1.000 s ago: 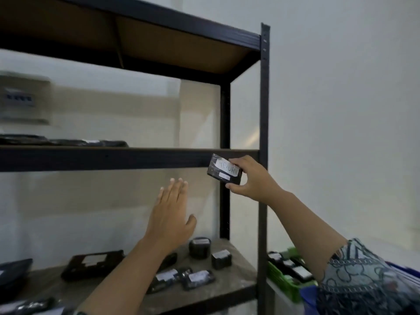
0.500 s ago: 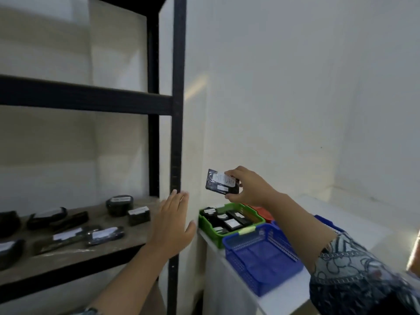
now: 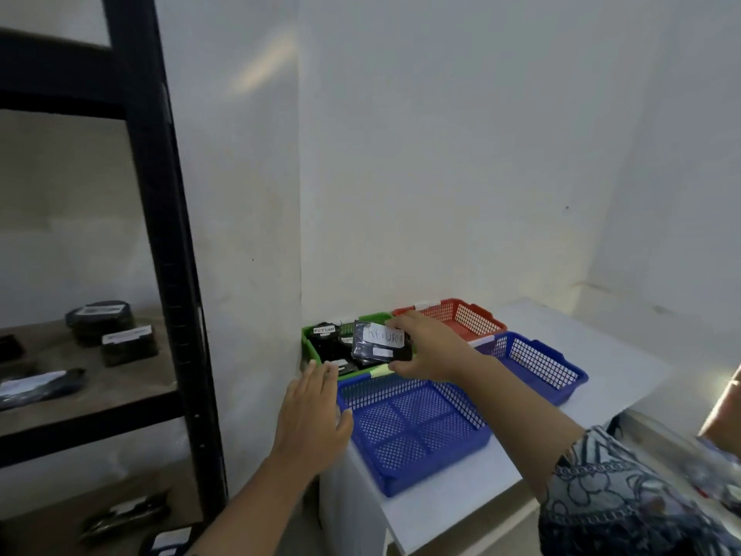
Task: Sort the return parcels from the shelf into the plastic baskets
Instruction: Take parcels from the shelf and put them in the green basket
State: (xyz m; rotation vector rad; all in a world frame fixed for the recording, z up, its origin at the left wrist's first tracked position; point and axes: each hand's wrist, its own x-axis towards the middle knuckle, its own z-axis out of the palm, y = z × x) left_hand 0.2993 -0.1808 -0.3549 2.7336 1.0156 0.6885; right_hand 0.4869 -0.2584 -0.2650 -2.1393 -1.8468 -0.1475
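Right hand (image 3: 429, 351) pinches a flat, glossy black parcel (image 3: 381, 347) over the green basket (image 3: 310, 349); left hand (image 3: 312, 411) spread.

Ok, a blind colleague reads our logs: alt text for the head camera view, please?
The right hand holds a black parcel labelled RETURN over the green basket, which holds other parcels. The open left hand is beside an empty blue basket; a dark shelf stands left.

One green basket (image 3: 309, 345), one red basket (image 3: 473, 319), two blue baskets (image 3: 417, 431) (image 3: 537, 363); one left hand (image 3: 310, 415), one right hand (image 3: 429, 351).
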